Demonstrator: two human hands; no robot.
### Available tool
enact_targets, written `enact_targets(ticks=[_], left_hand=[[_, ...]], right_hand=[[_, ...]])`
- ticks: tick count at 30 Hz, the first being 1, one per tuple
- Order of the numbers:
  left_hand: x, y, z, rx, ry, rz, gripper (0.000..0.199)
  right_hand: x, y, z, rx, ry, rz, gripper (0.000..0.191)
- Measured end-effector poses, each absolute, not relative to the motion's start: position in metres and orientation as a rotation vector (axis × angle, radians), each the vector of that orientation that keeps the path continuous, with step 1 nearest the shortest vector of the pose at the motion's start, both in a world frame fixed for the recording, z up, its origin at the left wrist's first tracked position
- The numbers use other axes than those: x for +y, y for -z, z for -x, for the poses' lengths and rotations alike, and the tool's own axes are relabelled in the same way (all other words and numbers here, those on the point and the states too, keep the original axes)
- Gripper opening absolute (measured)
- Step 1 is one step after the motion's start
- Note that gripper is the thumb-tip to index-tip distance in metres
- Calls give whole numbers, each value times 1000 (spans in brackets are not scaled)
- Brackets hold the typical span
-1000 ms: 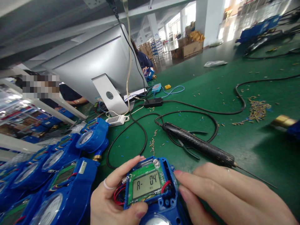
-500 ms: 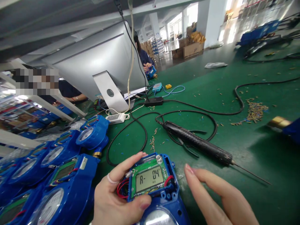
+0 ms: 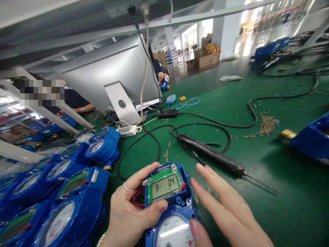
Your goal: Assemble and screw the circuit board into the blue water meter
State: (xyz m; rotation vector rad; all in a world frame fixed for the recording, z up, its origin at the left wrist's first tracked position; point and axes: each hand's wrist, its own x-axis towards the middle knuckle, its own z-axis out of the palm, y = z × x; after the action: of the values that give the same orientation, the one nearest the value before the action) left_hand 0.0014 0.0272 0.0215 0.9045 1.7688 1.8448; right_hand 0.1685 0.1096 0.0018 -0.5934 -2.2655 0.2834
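Note:
A blue meter with an uncovered green circuit board and a lit display reading "A- 04" is tilted up at the bottom centre. My left hand grips its upper housing, thumb on the front edge and fingers behind, beside red wires. On the meter's right side is my right hand, fingers spread and holding nothing, thumb near the round dial. Whether it touches the housing I cannot tell. Beyond it lies a black electric screwdriver with a long thin bit pointing right.
Several blue meters crowd the left. Behind are a monitor, a white adapter and cables. Loose screws lie in a pile at right, near another meter with a brass fitting. Other people sit across the green table.
My right hand has moved left, closer to the meter, with its thumb now showing by the dial. More of the meter's dial is visible. The camera view has shifted slightly.

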Motion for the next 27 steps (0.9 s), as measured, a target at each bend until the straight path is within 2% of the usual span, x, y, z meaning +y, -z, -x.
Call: enact_targets(ticks=[5,9,18,27], left_hand=[[27,-23,3,1738,-1789,-996,49],[26,-24,0,1765,-1803,-934,54],[25,-23,-2,1770,-1808,-952,55],[25,-23,-1,1726,-1804,-962,52]], right_hand=[[118,-2,-162,-2151,-317,627,23],[117,-5,-155,-2039,-376,617,11],[114,-5,-159,-2048,-451,636,6],[113,-10,-162,-2139,-449,634,13]])
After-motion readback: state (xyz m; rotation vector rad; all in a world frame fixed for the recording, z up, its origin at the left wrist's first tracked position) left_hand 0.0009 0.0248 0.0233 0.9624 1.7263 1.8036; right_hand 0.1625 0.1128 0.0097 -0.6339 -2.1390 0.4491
